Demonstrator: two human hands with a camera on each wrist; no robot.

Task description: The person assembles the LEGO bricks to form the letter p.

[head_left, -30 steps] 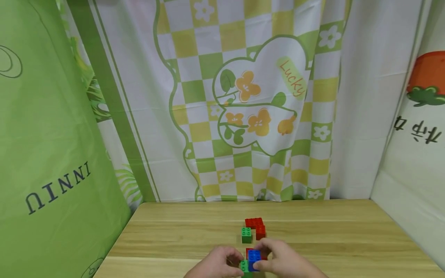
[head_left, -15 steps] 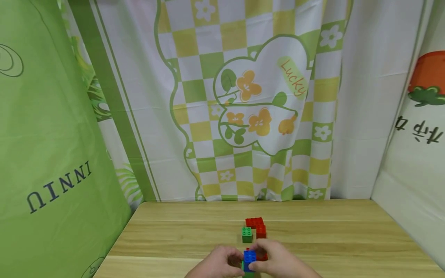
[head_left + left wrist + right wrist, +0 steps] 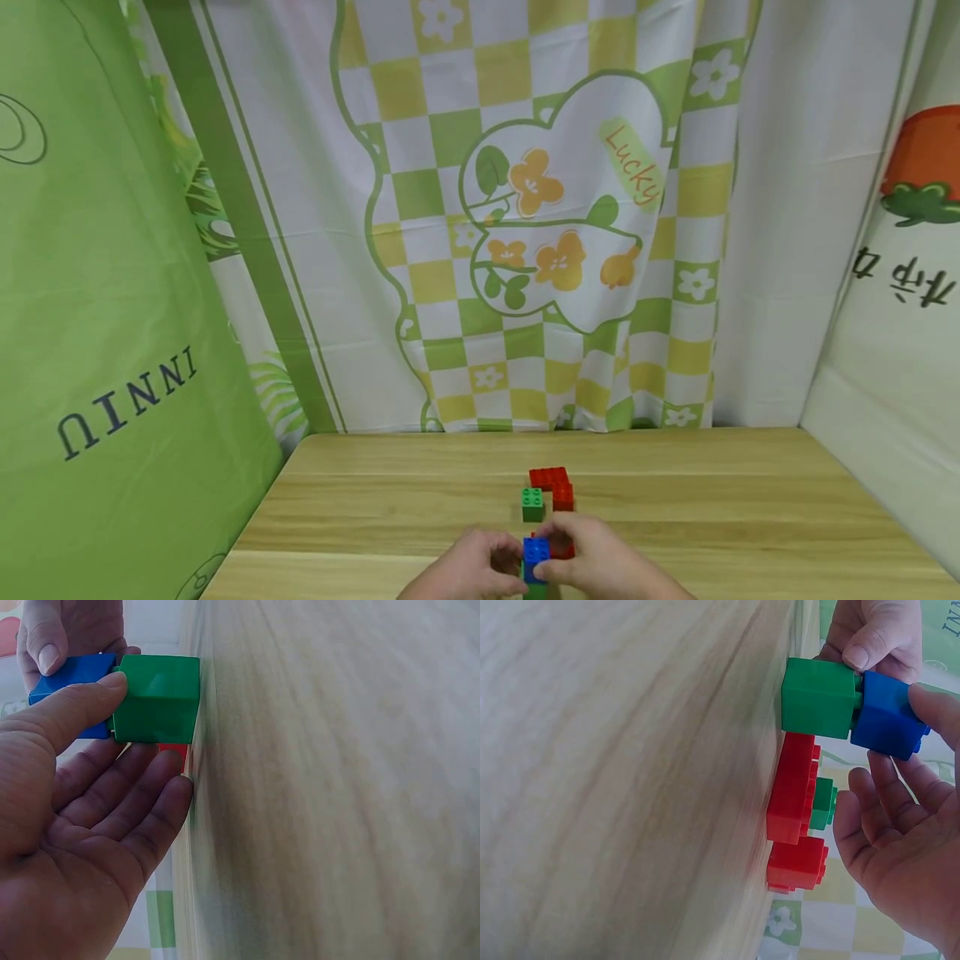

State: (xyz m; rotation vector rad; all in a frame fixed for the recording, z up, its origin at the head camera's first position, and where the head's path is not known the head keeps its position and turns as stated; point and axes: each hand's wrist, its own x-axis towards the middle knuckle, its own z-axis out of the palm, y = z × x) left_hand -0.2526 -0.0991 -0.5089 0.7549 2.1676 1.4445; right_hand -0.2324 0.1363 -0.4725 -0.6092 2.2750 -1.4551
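My left hand (image 3: 472,568) holds a green toy building brick (image 3: 817,701) upright on the table, thumb on its near side in the left wrist view. Directly above it is a blue brick (image 3: 885,716), pinched between the thumb and fingers of my right hand (image 3: 592,557). The blue brick meets the green one's studs at a slight tilt; some studs still show in the gap between them. From the head view, the blue brick (image 3: 536,550) hides most of the green brick beneath.
Just beyond the hands lies a red brick (image 3: 791,799), partly covered by my right hand in the head view. Farther back on the wooden table (image 3: 375,517) stand a small green brick (image 3: 532,504) and two red bricks (image 3: 549,477). Patterned curtains (image 3: 555,358) surround the table.
My right hand has carried the blue brick left, from beside the green brick's top to directly over it. The left hand has stayed nearly still around the green brick.
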